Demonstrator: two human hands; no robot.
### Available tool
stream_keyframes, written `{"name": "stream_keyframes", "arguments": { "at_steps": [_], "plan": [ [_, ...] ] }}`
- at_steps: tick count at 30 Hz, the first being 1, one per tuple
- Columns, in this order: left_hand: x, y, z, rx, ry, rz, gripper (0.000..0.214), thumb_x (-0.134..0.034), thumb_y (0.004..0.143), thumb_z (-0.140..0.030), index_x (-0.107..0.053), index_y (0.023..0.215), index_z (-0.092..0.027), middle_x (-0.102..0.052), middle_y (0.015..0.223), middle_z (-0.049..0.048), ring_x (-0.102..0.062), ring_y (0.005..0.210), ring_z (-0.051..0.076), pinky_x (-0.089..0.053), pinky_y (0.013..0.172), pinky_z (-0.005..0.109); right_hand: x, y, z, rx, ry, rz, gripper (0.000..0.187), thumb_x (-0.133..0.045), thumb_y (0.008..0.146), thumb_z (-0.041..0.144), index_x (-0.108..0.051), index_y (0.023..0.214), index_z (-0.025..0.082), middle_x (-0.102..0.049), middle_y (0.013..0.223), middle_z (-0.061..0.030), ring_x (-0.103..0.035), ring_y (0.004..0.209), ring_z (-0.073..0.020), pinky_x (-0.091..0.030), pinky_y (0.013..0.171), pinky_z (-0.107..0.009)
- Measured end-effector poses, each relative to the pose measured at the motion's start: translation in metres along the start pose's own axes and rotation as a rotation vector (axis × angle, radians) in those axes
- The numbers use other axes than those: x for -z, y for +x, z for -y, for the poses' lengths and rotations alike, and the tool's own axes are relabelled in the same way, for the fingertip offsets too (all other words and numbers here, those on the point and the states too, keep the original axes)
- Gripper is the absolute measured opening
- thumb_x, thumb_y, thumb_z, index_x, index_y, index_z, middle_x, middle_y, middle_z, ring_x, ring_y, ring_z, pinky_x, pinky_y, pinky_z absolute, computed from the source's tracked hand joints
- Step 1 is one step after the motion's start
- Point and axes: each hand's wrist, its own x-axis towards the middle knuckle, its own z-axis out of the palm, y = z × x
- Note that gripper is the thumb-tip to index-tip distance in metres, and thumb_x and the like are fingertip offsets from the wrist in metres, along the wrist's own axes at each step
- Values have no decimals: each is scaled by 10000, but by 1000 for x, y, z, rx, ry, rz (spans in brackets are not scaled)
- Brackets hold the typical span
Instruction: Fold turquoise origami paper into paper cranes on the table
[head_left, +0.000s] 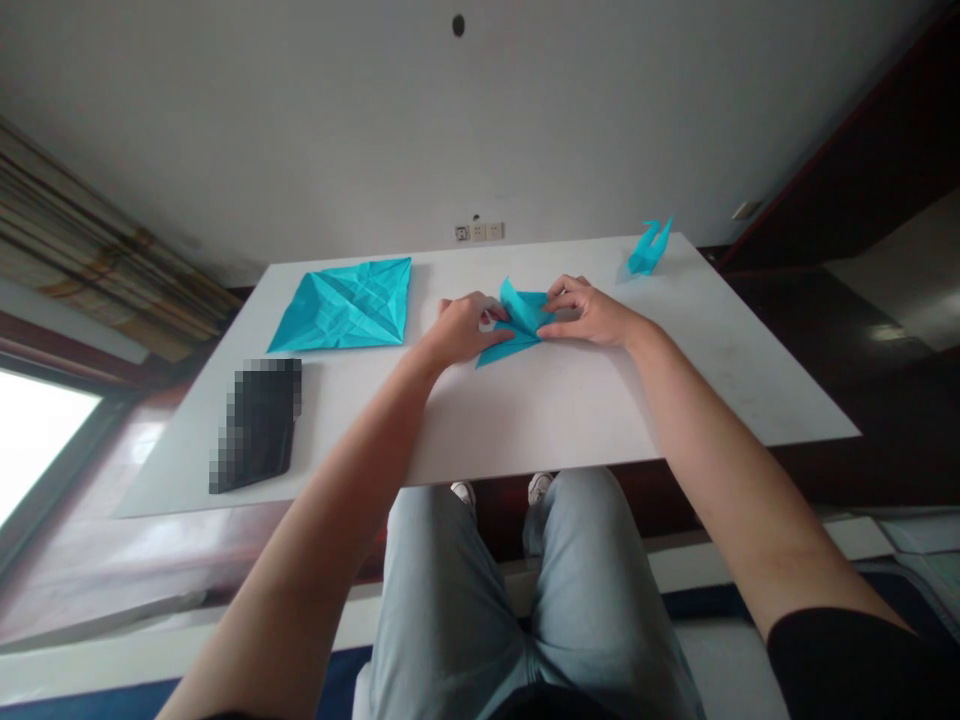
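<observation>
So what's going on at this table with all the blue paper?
A seated person is working a partly folded blue paper on the white table. The left hand and right hand both grip it by the fingers. A creased blue square sheet lies flat to the left. A small folded blue figure stands near the far right corner, and a dark flat object sits near the left edge.

Both hands' fingers (559,296) pinch folded blue paper (519,320) on the white table (540,410).
</observation>
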Motion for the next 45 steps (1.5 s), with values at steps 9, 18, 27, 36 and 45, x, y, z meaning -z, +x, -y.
{"name": "stream_keyframes", "arguments": {
  "at_steps": [9, 18, 27, 36, 45],
  "plan": [
    [2, 0, -4, -26, -12, 48, 344, -693, 1030, -291, -891, 1307, -336, -891, 1376, 40, -789, 1333, 347, -493, 1254, 529, -3, -2, 8, -42, -163, 8, 353, -1068, 740, 550, -954, 1024, 373, -667, 1265, -91, -575, 1356, -453, -378, 1298, -746],
    [-1, 0, -4, -48, -59, 0, 298, -761, 932, -259, -875, 1206, -296, -872, 1386, 45, -791, 1297, 314, -480, 1295, 507, -3, -4, 25, -40, -7, 162, 538, -1019, 727, 737, -962, 1101, 355, -808, 1140, -69, -716, 1127, -360, -520, 1128, -547],
    [-3, 2, 2, 12, -21, -35, 252, -813, 942, -316, -802, 1181, -239, -872, 1140, 60, -808, 1110, 309, -530, 1171, 500, -10, -6, 27, -51, 85, 100, 743, -868, 920, 750, -817, 1520, 316, -801, 1016, -25, -687, 896, -255, -534, 867, -376],
    [-6, 6, 7, 6, -310, -14, 167, -583, 1025, -319, -690, 1103, -216, -846, 1044, 69, -796, 981, 250, -610, 955, 366, -10, -3, 22, -1, 14, 186, 889, -665, 1055, 848, -668, 1717, 254, -823, 1062, -69, -694, 902, -270, -506, 885, -380],
    [-9, 3, 3, 21, -402, -49, 577, -743, 1003, -779, -695, 1096, -211, -770, 919, 53, -706, 863, 223, -550, 790, 323, -13, -1, 21, 56, -50, 104, 814, -582, 1103, 844, -671, 1719, 319, -830, 1105, -76, -742, 1049, -320, -480, 1151, -544]
  ]
}}
